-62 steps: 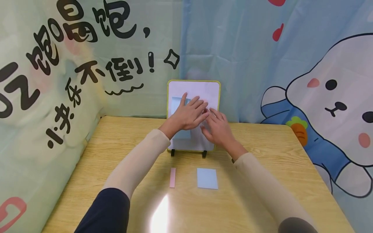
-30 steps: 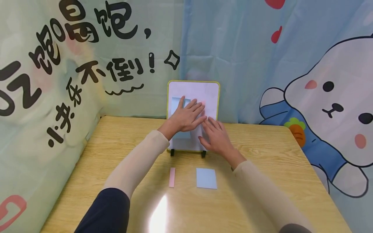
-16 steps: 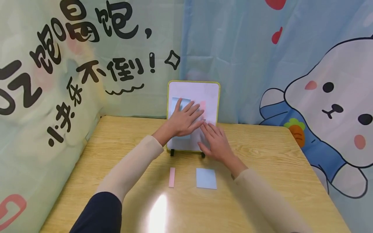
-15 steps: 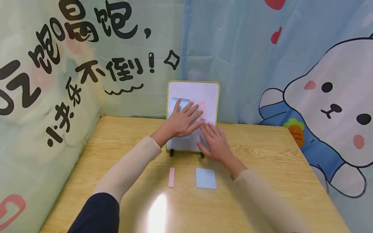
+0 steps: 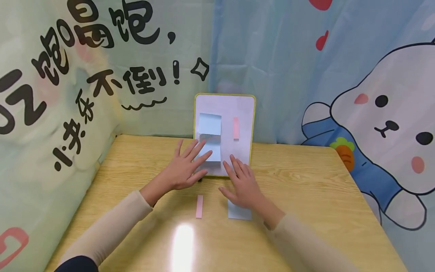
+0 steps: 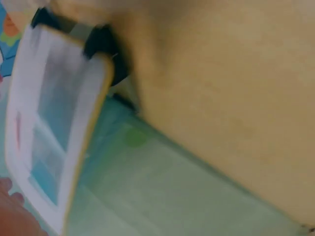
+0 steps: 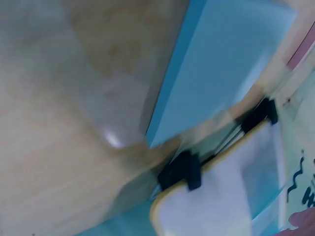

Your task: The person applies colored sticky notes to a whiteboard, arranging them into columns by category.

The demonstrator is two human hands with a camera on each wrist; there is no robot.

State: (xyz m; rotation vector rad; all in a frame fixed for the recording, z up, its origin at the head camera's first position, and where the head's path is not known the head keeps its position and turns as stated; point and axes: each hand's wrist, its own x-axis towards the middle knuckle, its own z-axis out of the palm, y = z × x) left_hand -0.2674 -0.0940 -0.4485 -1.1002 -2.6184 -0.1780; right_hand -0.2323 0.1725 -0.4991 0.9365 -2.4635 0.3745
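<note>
A white board [image 5: 227, 104] with a yellow edge stands near the back of the table. Two light-blue sticky notes [image 5: 210, 124] are stuck one above the other on its left half, and a narrow pink sticky note [image 5: 236, 127] on its right. My left hand [image 5: 181, 170], fingers spread, is before the board's lower left, overlapping the lower blue note in the head view. My right hand [image 5: 242, 185], fingers extended, hovers below the board and partly hides a square blue sticky-note pad [image 5: 239, 212]. Neither hand holds anything.
A narrow pink sticky-note pad [image 5: 199, 206] lies on the wooden table [image 5: 299, 181], left of the blue pad. Black supports [image 7: 182, 169] bear the board's lower edge. Printed curtains [image 5: 272, 75] hang close behind and beside the table.
Both hands have drawn back from the board toward the person, the left also moving leftward. The blue notes and the pink note they covered now show. Pads and board stay put.
</note>
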